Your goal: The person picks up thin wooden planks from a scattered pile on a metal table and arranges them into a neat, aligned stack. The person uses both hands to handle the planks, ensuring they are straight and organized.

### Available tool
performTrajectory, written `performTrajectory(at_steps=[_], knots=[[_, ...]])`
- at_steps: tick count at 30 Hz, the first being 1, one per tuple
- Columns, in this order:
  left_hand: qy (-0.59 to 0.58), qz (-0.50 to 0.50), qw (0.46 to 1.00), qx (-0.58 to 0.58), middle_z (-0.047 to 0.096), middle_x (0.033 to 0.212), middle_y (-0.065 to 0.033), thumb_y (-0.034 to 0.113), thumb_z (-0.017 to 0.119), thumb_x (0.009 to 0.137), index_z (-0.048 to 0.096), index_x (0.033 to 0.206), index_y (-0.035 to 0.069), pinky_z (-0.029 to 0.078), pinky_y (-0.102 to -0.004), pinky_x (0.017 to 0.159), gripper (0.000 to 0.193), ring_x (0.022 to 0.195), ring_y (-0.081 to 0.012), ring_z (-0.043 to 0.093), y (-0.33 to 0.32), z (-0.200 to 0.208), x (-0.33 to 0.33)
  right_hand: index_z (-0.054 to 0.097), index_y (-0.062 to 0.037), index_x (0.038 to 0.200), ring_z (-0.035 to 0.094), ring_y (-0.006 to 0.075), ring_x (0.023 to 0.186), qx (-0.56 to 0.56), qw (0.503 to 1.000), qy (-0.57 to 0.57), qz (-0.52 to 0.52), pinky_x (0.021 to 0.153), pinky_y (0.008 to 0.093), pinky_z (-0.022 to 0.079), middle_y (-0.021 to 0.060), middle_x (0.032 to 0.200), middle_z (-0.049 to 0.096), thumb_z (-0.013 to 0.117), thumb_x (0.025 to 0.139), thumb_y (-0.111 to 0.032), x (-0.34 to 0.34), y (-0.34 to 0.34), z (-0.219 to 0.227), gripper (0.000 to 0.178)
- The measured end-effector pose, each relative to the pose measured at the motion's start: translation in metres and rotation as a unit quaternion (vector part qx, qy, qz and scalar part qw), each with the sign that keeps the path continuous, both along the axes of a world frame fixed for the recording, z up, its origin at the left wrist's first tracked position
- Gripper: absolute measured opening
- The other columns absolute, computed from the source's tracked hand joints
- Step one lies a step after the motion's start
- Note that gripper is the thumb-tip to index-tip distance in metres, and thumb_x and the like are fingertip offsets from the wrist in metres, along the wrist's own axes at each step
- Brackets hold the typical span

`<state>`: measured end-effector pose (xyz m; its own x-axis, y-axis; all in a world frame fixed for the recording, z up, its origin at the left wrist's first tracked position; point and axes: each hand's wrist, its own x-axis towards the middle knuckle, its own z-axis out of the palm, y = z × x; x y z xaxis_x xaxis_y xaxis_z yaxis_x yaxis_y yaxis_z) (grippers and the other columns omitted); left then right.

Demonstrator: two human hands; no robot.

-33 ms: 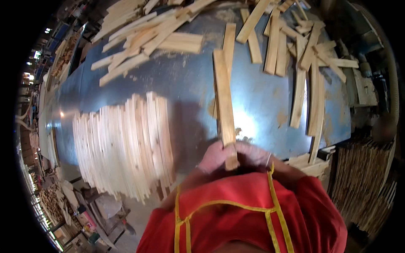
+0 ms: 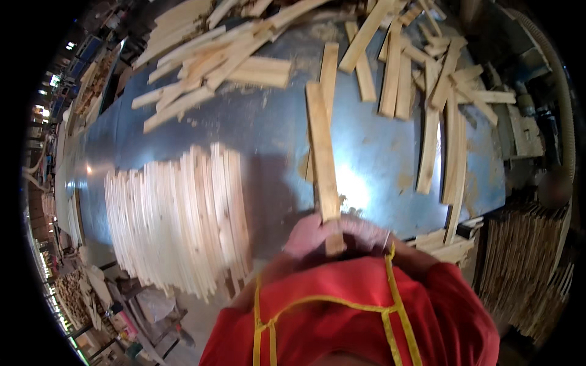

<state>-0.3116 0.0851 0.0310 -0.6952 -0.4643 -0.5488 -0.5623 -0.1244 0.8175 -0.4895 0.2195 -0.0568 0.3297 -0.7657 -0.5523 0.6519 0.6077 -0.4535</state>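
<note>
1. At the near edge of the metal table (image 2: 268, 119), the left hand (image 2: 303, 236) and right hand (image 2: 369, 230) were together, clamped on the near end of a wooden board (image 2: 323, 152), one at each side (some fingers were hidden).
2. That wooden board pointed away over the table's middle, overlapping a second board (image 2: 329, 67) in view; whether the two touched, I could not tell.
3. On the table's left part, pale slats (image 2: 177, 219) lay side by side.
4. Toward the table's far right, loose boards (image 2: 390, 76) lay scattered, some crossing.
5. Beyond the table's near right corner stood a brown stack (image 2: 519, 268).
</note>
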Motion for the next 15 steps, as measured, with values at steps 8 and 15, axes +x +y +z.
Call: performTrajectory(at_steps=[8,15], knots=[[-0.144,0.104,0.857,-0.484,0.062,0.138,-0.0104,0.040,0.071,0.092,0.062,0.136,0.012,0.043,-0.0508,0.112,0.053,0.132,-0.0344,0.056,-0.089,-0.063,0.002,0.070,-0.0039,0.132,0.065,0.0135,0.097,0.002,0.987,0.102,0.123,0.089,0.0301,0.053,0.0022,0.109,0.073,0.074,0.097,-0.016,-0.024,-0.042,0.028,0.037],[-0.210,0.087,0.783,-0.578,0.051,0.152,-0.0096,0.042,0.075,0.088,0.056,0.143,0.012,0.030,-0.0577,0.122,0.066,0.147,-0.0355,0.040,-0.103,-0.111,0.017,0.063,-0.0022,0.140,0.065,0.0151,0.109,-0.004,0.966,0.187,0.176,0.099,0.0323,0.052,0.0044,0.121,0.072,0.073,0.101,-0.020,-0.018,-0.080,0.047,0.044]])
